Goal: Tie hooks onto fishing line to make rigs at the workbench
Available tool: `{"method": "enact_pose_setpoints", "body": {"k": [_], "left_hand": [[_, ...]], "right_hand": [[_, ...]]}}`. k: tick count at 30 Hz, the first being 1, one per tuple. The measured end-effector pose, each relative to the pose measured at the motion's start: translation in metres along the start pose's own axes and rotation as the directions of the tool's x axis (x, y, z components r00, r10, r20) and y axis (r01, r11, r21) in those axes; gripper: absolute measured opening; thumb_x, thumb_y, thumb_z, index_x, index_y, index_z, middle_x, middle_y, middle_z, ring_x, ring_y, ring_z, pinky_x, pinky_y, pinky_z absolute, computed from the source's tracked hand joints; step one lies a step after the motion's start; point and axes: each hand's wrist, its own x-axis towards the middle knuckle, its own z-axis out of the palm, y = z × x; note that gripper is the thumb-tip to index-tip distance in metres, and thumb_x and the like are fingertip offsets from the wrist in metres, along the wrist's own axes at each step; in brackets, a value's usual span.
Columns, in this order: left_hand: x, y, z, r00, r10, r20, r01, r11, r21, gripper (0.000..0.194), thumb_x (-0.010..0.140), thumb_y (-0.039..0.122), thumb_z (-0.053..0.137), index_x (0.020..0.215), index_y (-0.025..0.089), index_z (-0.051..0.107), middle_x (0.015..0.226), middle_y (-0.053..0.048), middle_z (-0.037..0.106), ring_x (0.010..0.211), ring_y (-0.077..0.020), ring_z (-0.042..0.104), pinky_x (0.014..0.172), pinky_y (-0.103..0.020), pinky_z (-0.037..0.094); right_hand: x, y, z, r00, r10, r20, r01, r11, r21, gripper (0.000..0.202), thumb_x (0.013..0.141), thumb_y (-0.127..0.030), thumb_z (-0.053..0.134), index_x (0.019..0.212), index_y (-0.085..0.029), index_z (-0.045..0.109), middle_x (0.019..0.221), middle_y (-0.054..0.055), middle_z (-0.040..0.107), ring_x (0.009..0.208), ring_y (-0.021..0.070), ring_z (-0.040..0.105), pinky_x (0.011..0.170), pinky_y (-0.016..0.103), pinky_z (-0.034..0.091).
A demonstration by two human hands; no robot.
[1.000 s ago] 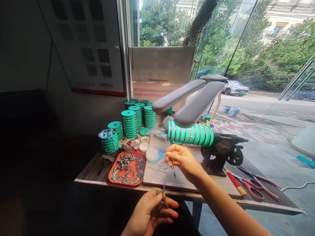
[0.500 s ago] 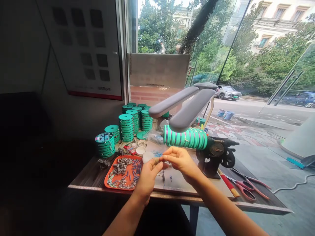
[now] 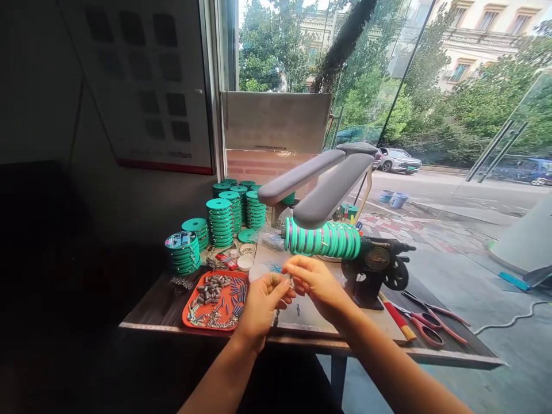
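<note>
My left hand and my right hand meet above the board at the table's front. The fingers of both are closed in a pinch, fingertips almost touching. What they hold is too small to make out. Left of my left hand lies an orange tray with grey cylindrical weights, thin dark-blue pieces and small metal bits. Behind my hands, a row of green spools sits on the shaft of a black hand-cranked winder. A small dark piece lies on the board.
Stacks of green spools stand at the back left. Small white dishes sit behind the tray. A grey two-armed lamp overhangs the winder. Scissors, pliers and a red-and-yellow stick lie at the right.
My left hand's fingers have curled in further, and both hands have come closer together. A small dangling dark piece below them is now mostly behind my left hand. The view has shifted slightly.
</note>
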Motion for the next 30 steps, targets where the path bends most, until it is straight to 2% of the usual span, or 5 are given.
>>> {"method": "enact_pose_setpoints", "body": {"k": [3, 8, 12, 20, 30], "left_hand": [[-0.011, 0.000, -0.001, 0.999, -0.043, 0.019, 0.044, 0.998, -0.038, 0.033, 0.063, 0.038, 0.071, 0.075, 0.011, 0.058, 0.065, -0.002, 0.057, 0.061, -0.0078, 0.048, 0.057, -0.017, 0.037], [-0.029, -0.008, -0.005, 0.977, -0.208, 0.052, 0.213, 0.968, -0.131, 0.033, 0.060, 0.035, 0.074, 0.065, 0.011, 0.052, 0.063, -0.002, 0.055, 0.057, -0.0070, 0.048, 0.054, -0.017, 0.039], [-0.034, -0.011, -0.009, 0.956, -0.288, 0.062, 0.294, 0.930, -0.222, 0.034, 0.061, 0.034, 0.075, 0.070, 0.012, 0.051, 0.067, -0.001, 0.055, 0.058, -0.0074, 0.049, 0.054, -0.019, 0.044], [-0.035, -0.013, -0.009, 0.939, -0.328, 0.101, 0.343, 0.891, -0.296, 0.014, 0.078, 0.021, 0.060, 0.074, 0.009, 0.053, 0.069, -0.004, 0.057, 0.057, -0.0073, 0.051, 0.051, -0.017, 0.046], [-0.041, -0.020, -0.013, 0.933, -0.331, 0.142, 0.360, 0.872, -0.332, 0.016, 0.076, 0.023, 0.063, 0.071, 0.009, 0.056, 0.070, -0.004, 0.057, 0.059, -0.0073, 0.052, 0.054, -0.017, 0.047]], "right_hand": [[0.001, 0.000, 0.003, 0.999, 0.002, 0.035, -0.003, 0.999, 0.047, 0.069, 0.048, -0.057, 0.068, 0.087, -0.007, 0.041, 0.071, -0.001, 0.048, 0.040, -0.0042, 0.034, 0.037, 0.008, 0.022], [0.000, 0.000, 0.002, 0.999, 0.010, 0.046, -0.014, 0.996, 0.092, 0.069, 0.048, -0.055, 0.070, 0.088, -0.008, 0.039, 0.064, -0.002, 0.045, 0.046, -0.0005, 0.043, 0.042, 0.008, 0.032], [0.000, -0.001, 0.000, 0.999, 0.007, 0.040, -0.011, 0.995, 0.102, 0.068, 0.049, -0.053, 0.071, 0.087, -0.008, 0.039, 0.065, -0.002, 0.046, 0.047, -0.0001, 0.045, 0.044, 0.008, 0.034], [0.002, 0.002, -0.003, 1.000, -0.002, 0.029, -0.001, 0.995, 0.099, 0.066, 0.050, -0.052, 0.071, 0.087, -0.008, 0.040, 0.065, -0.002, 0.046, 0.047, 0.0003, 0.045, 0.044, 0.009, 0.034], [0.003, 0.002, -0.003, 0.999, -0.004, 0.036, 0.000, 0.995, 0.102, 0.067, 0.049, -0.053, 0.071, 0.087, -0.007, 0.039, 0.065, -0.002, 0.047, 0.046, 0.0004, 0.044, 0.042, 0.009, 0.034]]}}
